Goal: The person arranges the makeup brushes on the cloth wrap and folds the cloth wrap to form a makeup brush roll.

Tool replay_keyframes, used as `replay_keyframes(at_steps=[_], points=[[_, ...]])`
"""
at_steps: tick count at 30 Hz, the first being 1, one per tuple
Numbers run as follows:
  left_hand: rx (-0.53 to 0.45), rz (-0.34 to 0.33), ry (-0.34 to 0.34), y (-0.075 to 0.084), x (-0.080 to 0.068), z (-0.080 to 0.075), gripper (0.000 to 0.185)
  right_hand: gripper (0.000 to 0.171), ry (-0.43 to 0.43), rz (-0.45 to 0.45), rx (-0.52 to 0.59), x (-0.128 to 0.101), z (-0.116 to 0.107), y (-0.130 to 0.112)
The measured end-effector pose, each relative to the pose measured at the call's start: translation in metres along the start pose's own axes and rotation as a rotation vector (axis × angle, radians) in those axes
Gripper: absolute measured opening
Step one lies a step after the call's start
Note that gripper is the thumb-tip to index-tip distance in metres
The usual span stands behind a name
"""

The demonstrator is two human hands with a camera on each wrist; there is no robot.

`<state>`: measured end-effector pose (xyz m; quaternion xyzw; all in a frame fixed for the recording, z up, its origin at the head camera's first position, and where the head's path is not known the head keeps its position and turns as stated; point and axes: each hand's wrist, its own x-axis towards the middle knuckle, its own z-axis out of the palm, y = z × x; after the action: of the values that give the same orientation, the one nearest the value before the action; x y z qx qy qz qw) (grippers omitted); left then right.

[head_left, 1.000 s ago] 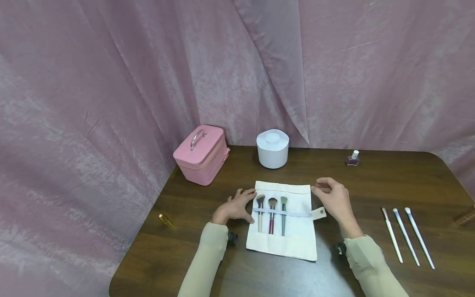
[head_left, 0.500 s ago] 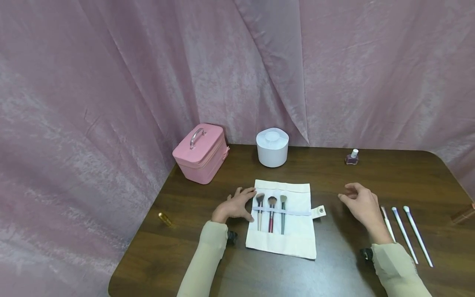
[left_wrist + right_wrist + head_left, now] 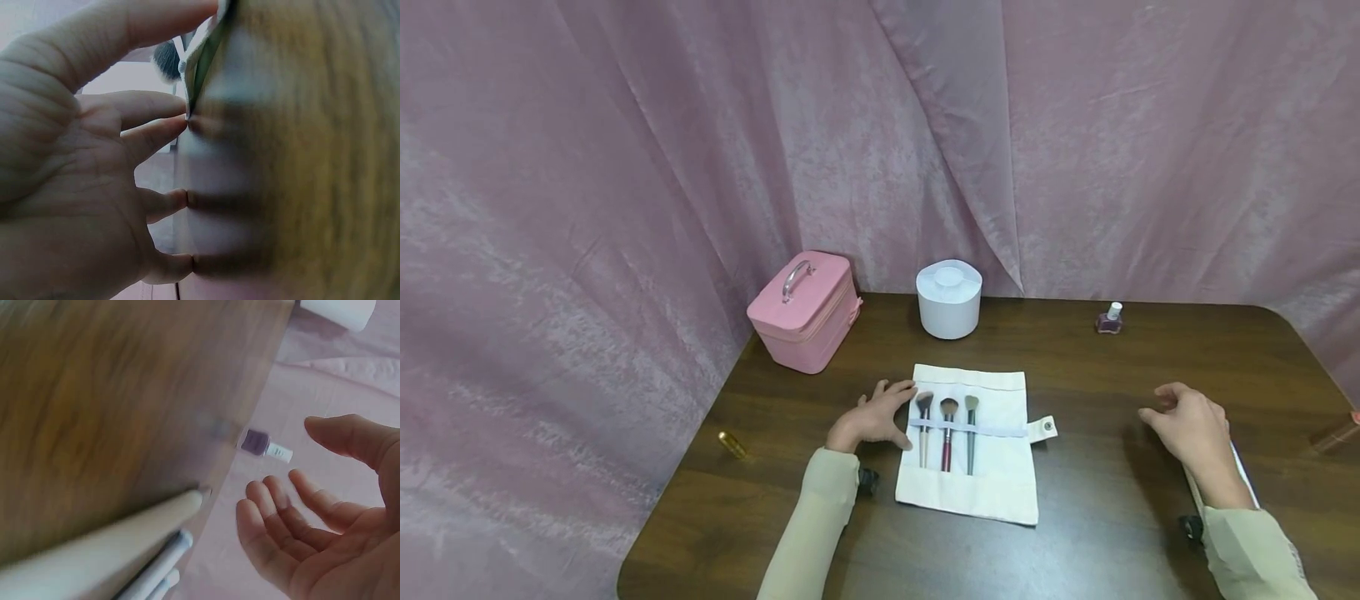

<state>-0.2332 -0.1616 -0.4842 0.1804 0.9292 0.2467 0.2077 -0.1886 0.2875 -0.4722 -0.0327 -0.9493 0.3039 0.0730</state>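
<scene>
A white cloth brush roll [image 3: 1000,502] lies unfolded on the wooden table. Under its elastic strap sit three makeup brushes: one with a pale handle [image 3: 924,450], a red one [image 3: 947,454] and a green one [image 3: 972,450]. My left hand [image 3: 867,418] rests at the roll's left edge, fingers spread and fingertips down on the table, thumb at the cloth. Off to the right, my right hand [image 3: 1197,437] is held over slim white brushes, holding nothing, its fingers loosely bent. In the right wrist view a white brush [image 3: 112,536] lies below it; the head view mostly hides these brushes behind hand and sleeve.
A pink vanity case [image 3: 801,321] and a white lidded container [image 3: 949,308] stand at the back. Nail polish [image 3: 1108,321] is at the back right. A gold tube [image 3: 732,444] lies at the left, a brownish object [image 3: 1336,435] at the right edge. Pink curtains hang behind.
My right hand has moved away from the roll's right edge, rightward across the table to the white brushes, and now covers much of them. The left hand has stayed in place.
</scene>
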Motion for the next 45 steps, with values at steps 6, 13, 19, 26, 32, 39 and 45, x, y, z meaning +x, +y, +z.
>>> replay_keyframes(at_steps=[6,13,19,26,32,39,45], points=[[-0.005,0.001,0.006,0.0,-0.001,-0.002,0.094,0.046,-0.056,0.093,-0.065,-0.001,-0.009,0.006],[-0.003,-0.002,-0.002,-0.002,0.0,0.0,0.092,0.038,-0.128,0.139,-0.124,-0.003,-0.014,0.014],[-0.009,0.0,0.0,-0.002,0.001,0.0,0.093,0.017,-0.158,0.147,-0.141,-0.003,-0.016,0.018],[-0.014,-0.012,-0.001,-0.001,0.001,0.0,0.093,0.015,-0.228,0.163,-0.142,-0.002,-0.017,0.019],[-0.025,-0.01,-0.004,-0.001,0.0,0.0,0.093,0.021,-0.242,0.157,-0.13,-0.003,-0.016,0.018],[-0.033,-0.017,-0.006,0.001,-0.002,0.0,0.093,0.02,-0.195,0.097,-0.103,0.002,-0.017,0.01],[-0.039,-0.024,-0.003,0.001,-0.002,-0.001,0.093,0.02,-0.088,0.025,-0.044,0.007,-0.014,-0.006]])
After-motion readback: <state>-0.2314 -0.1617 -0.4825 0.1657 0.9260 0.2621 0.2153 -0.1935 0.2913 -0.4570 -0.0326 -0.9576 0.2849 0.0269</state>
